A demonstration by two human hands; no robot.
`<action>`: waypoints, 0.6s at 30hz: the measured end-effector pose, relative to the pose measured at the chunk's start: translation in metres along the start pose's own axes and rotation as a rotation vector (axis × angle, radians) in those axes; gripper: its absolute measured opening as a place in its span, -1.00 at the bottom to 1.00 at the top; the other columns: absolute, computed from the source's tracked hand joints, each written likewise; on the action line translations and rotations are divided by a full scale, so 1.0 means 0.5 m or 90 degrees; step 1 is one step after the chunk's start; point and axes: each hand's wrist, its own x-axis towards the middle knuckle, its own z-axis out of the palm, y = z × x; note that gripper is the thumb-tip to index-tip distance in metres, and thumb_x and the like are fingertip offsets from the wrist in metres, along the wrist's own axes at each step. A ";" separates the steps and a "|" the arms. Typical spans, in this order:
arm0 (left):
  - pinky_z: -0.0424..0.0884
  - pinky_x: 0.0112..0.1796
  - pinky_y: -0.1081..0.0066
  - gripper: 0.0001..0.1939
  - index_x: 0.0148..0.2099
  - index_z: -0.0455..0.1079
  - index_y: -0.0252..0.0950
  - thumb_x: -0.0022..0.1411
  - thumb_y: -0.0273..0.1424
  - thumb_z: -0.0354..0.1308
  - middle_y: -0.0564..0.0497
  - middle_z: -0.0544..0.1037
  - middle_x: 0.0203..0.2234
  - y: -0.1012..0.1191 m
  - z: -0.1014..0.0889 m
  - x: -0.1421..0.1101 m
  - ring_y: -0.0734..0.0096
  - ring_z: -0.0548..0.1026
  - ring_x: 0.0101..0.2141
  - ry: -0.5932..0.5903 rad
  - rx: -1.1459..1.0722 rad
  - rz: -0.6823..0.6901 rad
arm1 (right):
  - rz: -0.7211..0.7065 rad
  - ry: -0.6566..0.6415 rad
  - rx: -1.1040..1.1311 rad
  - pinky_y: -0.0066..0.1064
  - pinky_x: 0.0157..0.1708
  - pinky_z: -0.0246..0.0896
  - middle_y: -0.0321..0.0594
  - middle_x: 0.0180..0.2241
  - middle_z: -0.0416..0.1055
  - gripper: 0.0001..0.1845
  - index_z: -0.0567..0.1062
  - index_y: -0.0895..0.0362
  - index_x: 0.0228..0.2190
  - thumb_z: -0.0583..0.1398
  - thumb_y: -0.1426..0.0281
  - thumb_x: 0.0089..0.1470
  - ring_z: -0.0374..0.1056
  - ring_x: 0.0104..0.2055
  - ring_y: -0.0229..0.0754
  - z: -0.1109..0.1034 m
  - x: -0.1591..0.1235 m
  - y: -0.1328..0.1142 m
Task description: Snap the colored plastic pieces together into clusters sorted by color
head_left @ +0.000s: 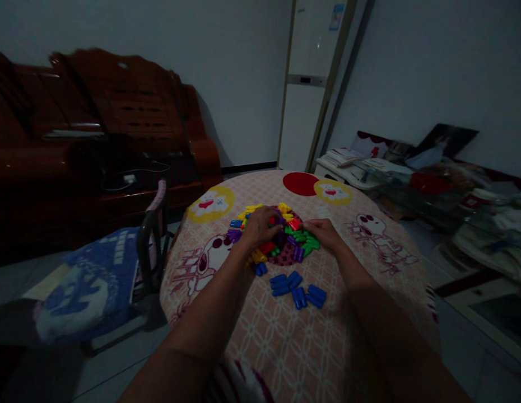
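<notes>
A pile of small plastic toy pieces in red, yellow, green, purple and blue lies near the middle of the round table. My left hand (259, 226) reaches over the left part of this pile, thumb and fingers apart among the pieces. At the pile's right edge, my right hand (325, 231) has its fingertips pinched at a red plastic piece (294, 224). Green pieces (311, 244) lie just below those fingertips. Nearer to me, several blue pieces (299, 298) sit apart from the pile. A yellow piece (257, 257) rests below my left wrist.
A patterned cloth (264, 347) covers the round table (386, 313). At left stands a chair with a blue cloth (101, 280), a wooden sofa (130, 112) behind it. On the right, a glass-topped table holds papers (342, 157) and clutter. A tall white cabinet-like unit (305, 117) stands at the back.
</notes>
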 end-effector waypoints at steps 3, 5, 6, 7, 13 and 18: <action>0.30 0.17 0.13 -0.48 0.16 0.41 -0.33 0.28 -0.13 0.11 -0.25 0.47 0.12 -0.051 -0.018 0.032 0.06 0.41 0.14 0.097 0.054 -0.204 | -0.001 0.138 0.020 -0.14 -0.08 0.42 -0.17 -0.22 0.63 -0.52 0.68 0.14 -0.26 0.27 0.03 -0.06 0.52 -0.12 0.04 -0.014 -0.019 0.014; 0.32 0.15 0.10 -0.36 0.25 0.32 -0.36 0.29 -0.03 0.08 -0.32 0.41 0.19 -0.083 -0.022 0.059 -0.03 0.37 0.18 0.035 0.086 -0.335 | -0.005 0.179 0.016 -0.11 0.00 0.38 -0.15 -0.15 0.62 -0.52 0.67 0.11 -0.25 0.26 0.04 -0.08 0.50 -0.05 0.04 -0.016 -0.026 0.026; 0.34 0.12 0.09 -0.32 0.27 0.31 -0.36 0.29 0.01 0.05 -0.34 0.40 0.20 -0.095 -0.023 0.073 -0.07 0.37 0.19 -0.019 0.095 -0.390 | -0.006 0.183 0.014 -0.10 0.03 0.37 -0.15 -0.14 0.62 -0.53 0.67 0.10 -0.25 0.26 0.04 -0.08 0.50 -0.03 0.04 -0.016 -0.028 0.031; 0.36 0.09 0.10 -0.31 0.27 0.31 -0.35 0.29 0.03 0.04 -0.34 0.41 0.20 -0.104 -0.022 0.086 -0.10 0.39 0.18 -0.076 0.097 -0.423 | -0.007 0.181 0.012 -0.10 0.04 0.36 -0.14 -0.13 0.62 -0.53 0.67 0.10 -0.25 0.26 0.05 -0.08 0.50 -0.03 0.04 -0.015 -0.029 0.035; 0.42 -0.04 0.38 -0.55 0.07 0.50 -0.26 0.18 -0.18 0.26 -0.10 0.60 -0.01 -0.070 -0.027 0.113 0.12 0.53 -0.01 -0.213 0.057 -0.243 | -0.007 0.189 0.009 -0.09 0.05 0.37 -0.11 -0.14 0.62 -0.56 0.67 0.11 -0.24 0.25 0.08 -0.06 0.52 -0.04 0.05 -0.011 -0.028 0.043; 0.39 0.06 0.24 -0.71 -0.04 0.55 -0.23 0.20 -0.30 0.20 -0.07 0.58 -0.07 0.027 -0.020 0.046 0.16 0.51 -0.03 -0.188 0.002 -0.012 | -0.007 0.188 0.016 -0.10 0.06 0.36 -0.15 -0.17 0.63 -0.58 0.67 0.09 -0.27 0.26 0.08 -0.06 0.53 -0.06 0.03 -0.016 -0.027 0.047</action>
